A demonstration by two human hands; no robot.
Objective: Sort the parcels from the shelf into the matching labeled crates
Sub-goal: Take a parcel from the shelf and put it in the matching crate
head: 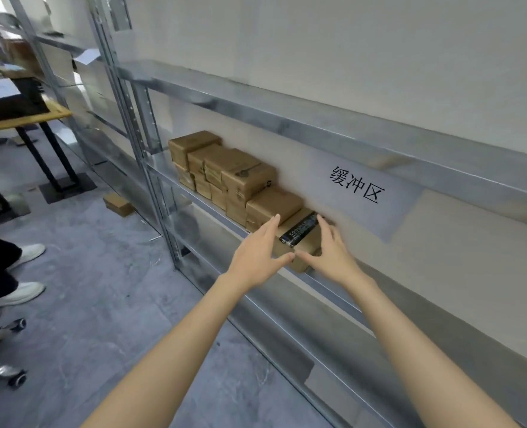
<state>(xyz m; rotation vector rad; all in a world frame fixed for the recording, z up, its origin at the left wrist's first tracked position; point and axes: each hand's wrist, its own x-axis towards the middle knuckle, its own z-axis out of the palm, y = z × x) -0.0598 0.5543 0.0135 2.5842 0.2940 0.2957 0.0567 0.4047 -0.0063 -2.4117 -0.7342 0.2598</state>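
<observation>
Parcel point(300, 231), brown with a black printed strip, is being flanked by both hands at the near end of the parcel row point(243, 177) on the shelf point(163, 168). Left hand point(256, 251) is being held open at its left edge, fingers straight. Right hand point(330, 251) is being held open over its right edge, thumbs nearly meeting in front. Firm contact cannot be told. A sign point(358, 185) is being displayed on the wall behind.

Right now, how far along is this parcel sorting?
Nothing visibly done: no crates are in view, so sorted parcels cannot be counted. In hand: the left hand and right hand flank the black-banded parcel at the near end of the shelf, not yet lifted. Left: the stacked brown parcels beside it, all waiting on the shelf.
</observation>
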